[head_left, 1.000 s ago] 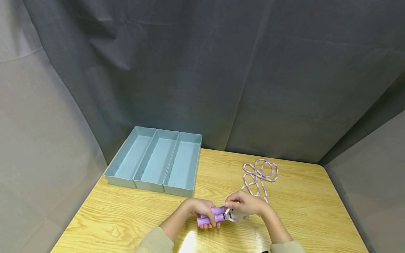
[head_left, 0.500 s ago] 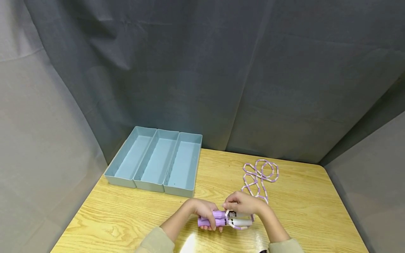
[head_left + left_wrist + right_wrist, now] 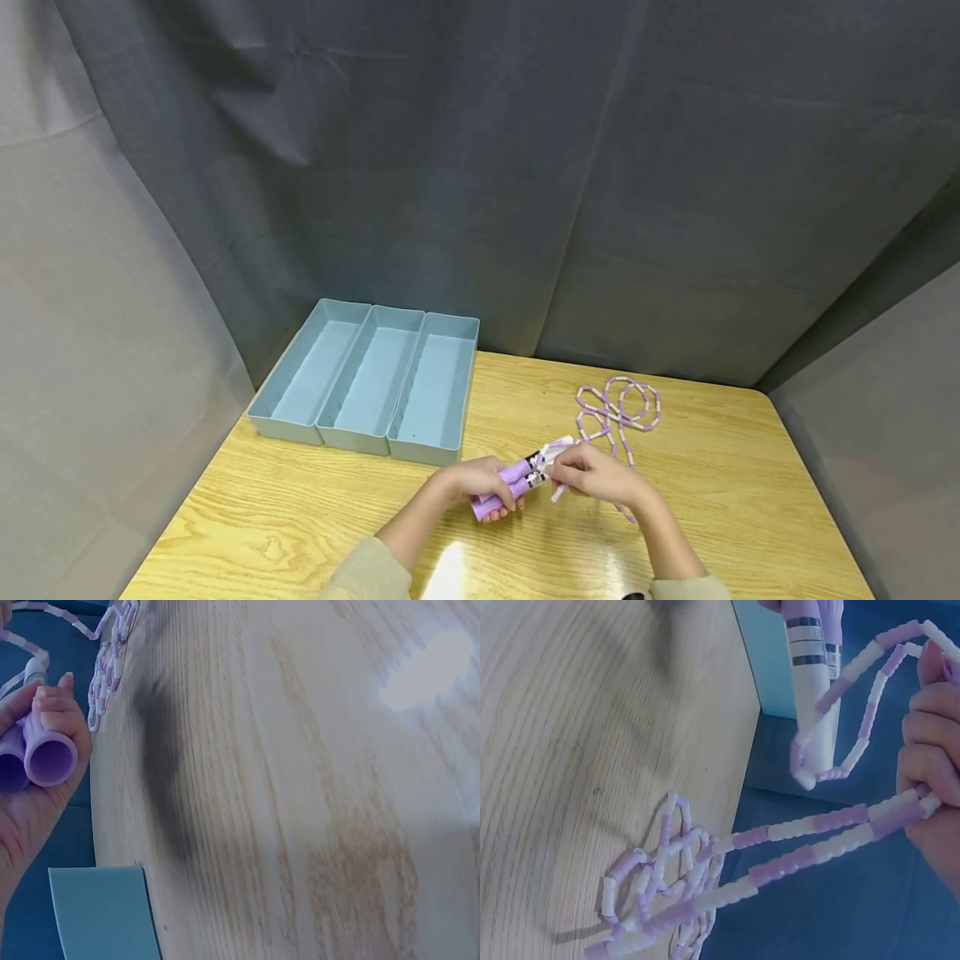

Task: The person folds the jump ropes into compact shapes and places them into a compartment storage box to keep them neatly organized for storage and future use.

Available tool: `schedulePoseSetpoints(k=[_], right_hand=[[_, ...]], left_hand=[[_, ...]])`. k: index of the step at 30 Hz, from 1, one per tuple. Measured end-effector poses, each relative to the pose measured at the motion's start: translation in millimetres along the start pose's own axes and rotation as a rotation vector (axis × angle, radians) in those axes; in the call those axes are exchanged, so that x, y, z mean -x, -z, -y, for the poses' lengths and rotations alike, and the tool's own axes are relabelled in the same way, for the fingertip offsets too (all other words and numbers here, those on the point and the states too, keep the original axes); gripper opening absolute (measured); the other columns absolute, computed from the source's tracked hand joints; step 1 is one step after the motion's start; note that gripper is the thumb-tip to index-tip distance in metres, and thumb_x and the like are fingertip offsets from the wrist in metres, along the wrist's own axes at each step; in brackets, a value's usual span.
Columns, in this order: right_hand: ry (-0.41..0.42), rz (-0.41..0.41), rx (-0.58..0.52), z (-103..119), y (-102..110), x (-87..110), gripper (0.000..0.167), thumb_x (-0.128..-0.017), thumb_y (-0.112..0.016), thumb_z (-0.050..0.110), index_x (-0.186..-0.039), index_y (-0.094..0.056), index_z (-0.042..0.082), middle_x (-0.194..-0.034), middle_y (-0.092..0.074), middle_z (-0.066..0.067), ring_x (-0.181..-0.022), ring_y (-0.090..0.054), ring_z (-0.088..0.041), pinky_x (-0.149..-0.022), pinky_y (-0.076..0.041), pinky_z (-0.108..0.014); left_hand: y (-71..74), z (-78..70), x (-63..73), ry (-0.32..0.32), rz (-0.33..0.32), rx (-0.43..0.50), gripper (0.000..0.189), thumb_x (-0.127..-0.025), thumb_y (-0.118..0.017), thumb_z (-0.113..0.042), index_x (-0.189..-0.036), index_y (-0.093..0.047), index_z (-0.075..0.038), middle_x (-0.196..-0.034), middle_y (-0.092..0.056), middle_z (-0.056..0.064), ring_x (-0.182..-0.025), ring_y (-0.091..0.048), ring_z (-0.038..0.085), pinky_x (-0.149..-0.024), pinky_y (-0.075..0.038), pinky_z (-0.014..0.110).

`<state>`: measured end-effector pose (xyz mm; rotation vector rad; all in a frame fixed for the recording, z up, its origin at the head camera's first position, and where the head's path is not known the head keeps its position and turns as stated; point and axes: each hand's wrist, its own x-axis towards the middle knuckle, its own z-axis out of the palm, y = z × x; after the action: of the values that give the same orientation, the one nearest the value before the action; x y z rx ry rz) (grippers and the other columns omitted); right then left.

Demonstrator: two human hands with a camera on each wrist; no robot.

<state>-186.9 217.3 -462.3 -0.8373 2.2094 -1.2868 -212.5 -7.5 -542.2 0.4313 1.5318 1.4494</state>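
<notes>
Table [image 3: 727,483]: wood grain, glare at near edge, dark curtain [image 3: 450,167] behind. Trays [image 3: 371,383]: three, blue, abreast. Purple-and-white handles [image 3: 807,682]: two, raised over wood; left hand [image 3: 477,481], fingers curled round both. Beaded cord [image 3: 782,864]: right hand [image 3: 591,472], fingers curled round it; remainder looped on table.

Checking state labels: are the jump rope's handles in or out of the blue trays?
Out. In the head view, the left hand grips both jump rope handles to the right of the blue trays.
</notes>
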Motion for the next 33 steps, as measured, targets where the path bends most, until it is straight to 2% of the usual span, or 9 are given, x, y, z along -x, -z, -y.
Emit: schedulePoseSetpoints(k=[3,7,12,16,22,26,28,30,33], right_hand=[[-0.008,-0.01,0.013,-0.9,1.6,3.7,0.029,-0.094,-0.046,0.011,-0.072,-0.062,0.002,-0.048,-0.038,0.011,-0.04,-0.03,0.001,-0.036,-0.025,-0.014],[-0.062,-0.015,0.007,-1.0,1.7,8.3,0.027,-0.094,-0.045,0.011,-0.076,-0.064,0.002,-0.048,-0.043,0.009,-0.038,-0.035,0.001,-0.033,-0.029,-0.013],[-0.128,0.011,-0.078,-5.1,1.1,14.7,0.025,-0.095,-0.041,0.01,-0.083,-0.059,-0.003,-0.051,-0.052,-0.004,-0.039,-0.044,-0.006,-0.032,-0.038,-0.019],[-0.184,0.052,-0.165,-16.9,-0.5,18.8,0.021,-0.093,-0.041,0.009,-0.097,-0.055,-0.007,-0.059,-0.06,-0.017,-0.045,-0.054,-0.015,-0.039,-0.046,-0.025],[-0.201,0.085,-0.25,-44.6,-10.6,19.4,0.037,-0.09,-0.049,0.011,-0.117,-0.039,-0.011,-0.068,-0.062,-0.024,-0.05,-0.057,-0.015,-0.043,-0.034,-0.018],[-0.209,0.026,-0.293,-58.5,-19.4,17.0,0.054,-0.092,-0.052,0.016,-0.13,-0.024,-0.009,-0.072,-0.062,-0.022,-0.052,-0.056,-0.017,-0.044,-0.043,-0.023],[-0.223,-0.025,-0.271,-61.7,-21.6,15.9,0.065,-0.092,-0.053,0.019,-0.137,-0.015,-0.007,-0.074,-0.062,-0.019,-0.055,-0.056,-0.019,-0.049,-0.049,-0.029],[-0.237,-0.074,-0.239,-62.9,-22.5,14.6,0.072,-0.092,-0.053,0.021,-0.141,-0.008,-0.007,-0.078,-0.063,-0.02,-0.061,-0.058,-0.026,-0.058,-0.053,-0.039],[-0.28,-0.191,-0.147,-61.8,-22.2,12.1,0.076,-0.091,-0.054,0.026,-0.142,-0.006,-0.006,-0.092,-0.063,-0.021,-0.077,-0.062,-0.032,-0.073,-0.052,-0.047]], left_hand=[[1.3,1.3,-1.5,-0.037,-0.037,0.044,0.037,-0.073,-0.055,0.003,-0.104,-0.049,0.021,-0.063,-0.055,0.008,-0.046,-0.049,0.01,-0.039,-0.043,0.018],[2.8,3.2,-2.5,-0.071,-0.082,0.101,0.037,-0.073,-0.056,0.003,-0.106,-0.049,0.019,-0.07,-0.057,0.009,-0.048,-0.05,0.011,-0.041,-0.045,0.019],[3.9,2.2,-2.1,-0.092,-0.132,0.165,0.043,-0.072,-0.057,0.003,-0.111,-0.045,0.018,-0.075,-0.058,0.009,-0.049,-0.051,0.011,-0.043,-0.046,0.019],[5.3,-1.4,-1.3,-0.114,-0.123,0.183,0.045,-0.073,-0.056,0.004,-0.113,-0.043,0.018,-0.076,-0.058,0.007,-0.05,-0.051,0.011,-0.043,-0.046,0.019],[6.9,-7.1,1.9,-0.145,-0.079,0.148,0.039,-0.073,-0.056,0.004,-0.109,-0.046,0.017,-0.074,-0.059,0.006,-0.05,-0.051,0.011,-0.043,-0.046,0.019],[7.0,-10.6,3.3,-0.144,-0.053,0.128,0.027,-0.074,-0.056,0.004,-0.1,-0.054,0.006,-0.073,-0.059,0.006,-0.05,-0.051,0.011,-0.043,-0.046,0.019],[6.9,-12.5,4.1,-0.144,-0.036,0.112,0.027,-0.074,-0.055,0.004,-0.101,-0.054,0.007,-0.073,-0.059,0.006,-0.05,-0.052,0.011,-0.043,-0.046,0.019],[6.5,-14.7,5.2,-0.136,-0.016,0.094,0.031,-0.074,-0.056,0.003,-0.103,-0.052,0.012,-0.07,-0.058,0.007,-0.05,-0.051,0.01,-0.043,-0.046,0.019],[5.0,-17.8,6.9,-0.143,0.014,0.078,0.036,-0.074,-0.057,0.002,-0.106,-0.049,0.015,-0.072,-0.058,0.007,-0.05,-0.052,0.01,-0.042,-0.046,0.019]])
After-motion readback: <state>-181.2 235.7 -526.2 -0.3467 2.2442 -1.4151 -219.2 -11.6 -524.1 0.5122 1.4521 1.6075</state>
